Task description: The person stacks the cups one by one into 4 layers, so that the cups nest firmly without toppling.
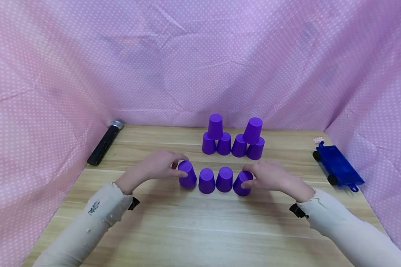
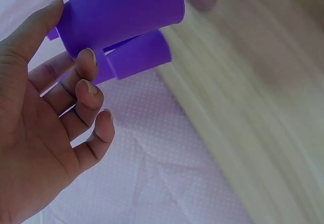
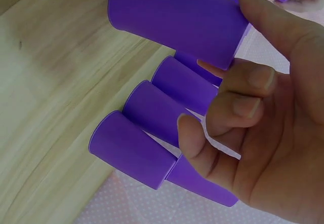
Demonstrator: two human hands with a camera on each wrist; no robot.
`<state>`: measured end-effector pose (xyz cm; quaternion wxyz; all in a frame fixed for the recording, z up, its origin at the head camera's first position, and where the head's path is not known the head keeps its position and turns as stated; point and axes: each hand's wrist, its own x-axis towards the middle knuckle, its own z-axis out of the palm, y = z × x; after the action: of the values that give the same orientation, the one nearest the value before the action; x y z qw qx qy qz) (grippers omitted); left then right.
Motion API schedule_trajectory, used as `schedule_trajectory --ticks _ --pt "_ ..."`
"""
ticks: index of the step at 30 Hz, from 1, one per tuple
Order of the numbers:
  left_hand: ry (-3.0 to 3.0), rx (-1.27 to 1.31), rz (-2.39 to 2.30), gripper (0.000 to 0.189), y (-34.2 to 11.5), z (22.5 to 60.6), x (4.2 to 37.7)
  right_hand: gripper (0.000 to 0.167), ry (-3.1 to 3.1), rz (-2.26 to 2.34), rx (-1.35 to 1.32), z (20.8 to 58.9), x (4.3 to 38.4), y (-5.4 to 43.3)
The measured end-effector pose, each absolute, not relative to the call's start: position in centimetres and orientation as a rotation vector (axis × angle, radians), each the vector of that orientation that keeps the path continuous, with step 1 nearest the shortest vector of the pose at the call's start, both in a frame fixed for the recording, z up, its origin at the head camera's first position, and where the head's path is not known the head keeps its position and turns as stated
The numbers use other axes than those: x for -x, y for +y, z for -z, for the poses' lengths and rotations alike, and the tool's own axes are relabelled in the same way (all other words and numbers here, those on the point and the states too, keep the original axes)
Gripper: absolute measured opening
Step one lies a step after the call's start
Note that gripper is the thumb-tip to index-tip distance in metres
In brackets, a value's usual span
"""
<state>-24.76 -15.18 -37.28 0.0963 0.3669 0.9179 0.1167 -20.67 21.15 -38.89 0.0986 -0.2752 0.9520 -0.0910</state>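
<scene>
Upside-down purple cups stand in a row on the table in the head view. My left hand (image 1: 158, 165) pinches the leftmost cup (image 1: 189, 181) near its base between thumb and fingers. At the other end of the row, my right hand (image 1: 272, 176) grips the rightmost cup (image 1: 239, 188) the same way. Two more cups stand between them, a left one (image 1: 206, 182) and a right one (image 1: 224, 181). In the left wrist view the held cup (image 2: 121, 16) lies between thumb and index finger, other fingers loosely bent. The right wrist view shows thumb and fingertips on its cup (image 3: 174, 19).
Behind the row stand two small cup stacks, a left one (image 1: 215, 127) and a right one (image 1: 253, 130), each with one cup atop two. A black microphone (image 1: 104, 144) lies at the table's left. A blue toy cart (image 1: 339, 165) sits at the right edge. Pink dotted cloth (image 1: 200, 74) surrounds the table.
</scene>
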Motion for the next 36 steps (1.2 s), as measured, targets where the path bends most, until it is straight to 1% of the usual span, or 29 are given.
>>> schedule_trajectory --ticks 13,22,28,33,36 --pt "2.772 -1.140 -0.302 0.046 -13.2 32.4 26.5 0.030 2.801 0.311 0.722 38.6 20.3 21.2" --pt "2.795 -1.141 -0.321 0.042 -12.1 31.2 27.4 0.028 2.782 0.311 0.725 38.7 20.4 21.1" --pt "2.832 -1.221 -0.325 0.048 -10.8 30.4 28.2 0.028 2.783 0.307 0.721 38.6 20.5 21.0" --pt "2.832 -1.251 -0.332 0.044 -9.5 29.7 29.1 0.029 2.787 0.306 0.737 38.6 20.5 21.0" --pt "2.842 -1.231 -0.307 0.045 -8.6 29.3 29.6 0.030 2.787 0.301 0.752 38.7 20.5 21.0"
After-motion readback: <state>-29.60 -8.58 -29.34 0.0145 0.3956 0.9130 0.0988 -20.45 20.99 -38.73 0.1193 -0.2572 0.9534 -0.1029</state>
